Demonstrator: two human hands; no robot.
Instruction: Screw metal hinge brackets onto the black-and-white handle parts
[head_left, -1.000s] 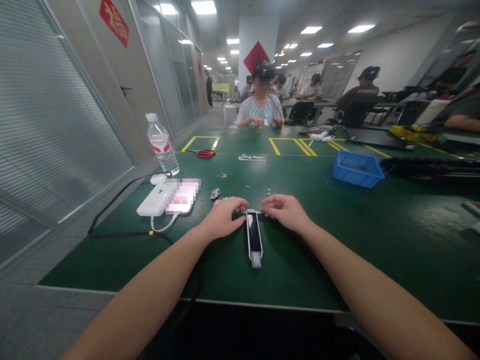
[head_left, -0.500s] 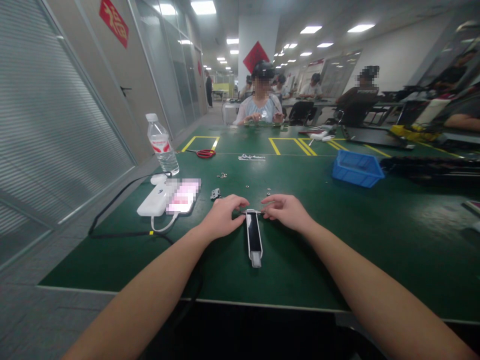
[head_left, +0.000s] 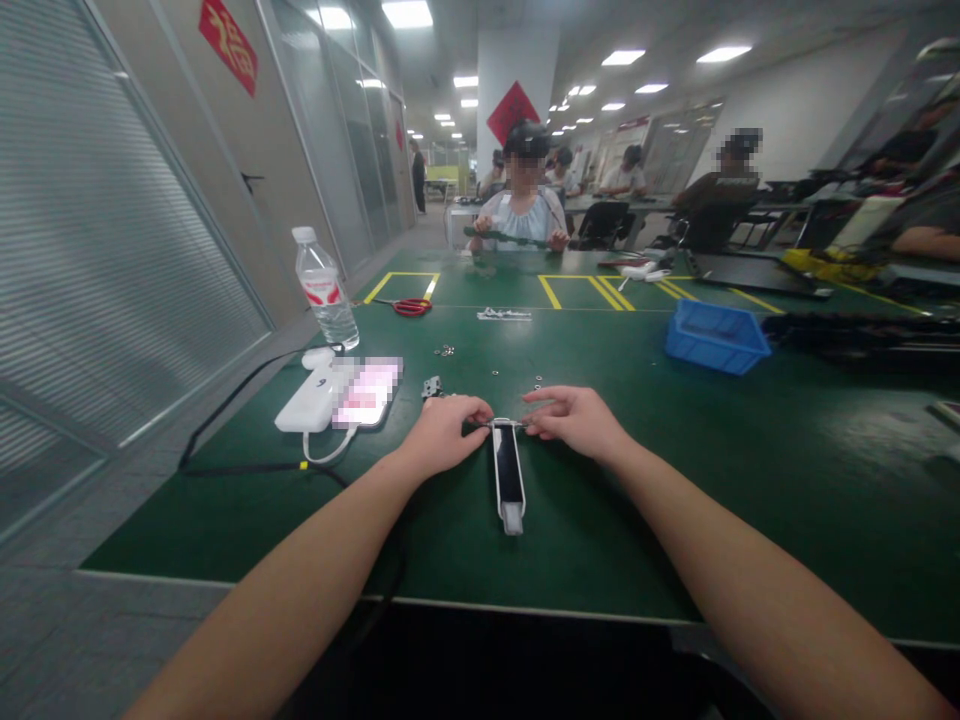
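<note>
A narrow black and white device lies lengthwise on the green table in front of me. My left hand rests at its far end on the left side, fingertips pinching a small metal part there. My right hand meets it from the right, fingers curled onto the same far end. What sits between the fingertips is too small to make out.
A white power bank with a phone and cable lies left, a water bottle behind it. Red scissors, small metal parts and a blue bin sit farther out. A person works opposite.
My hands have stayed at the device's far end with only slight finger shifts. The person opposite has lifted a long dark strip off the table.
</note>
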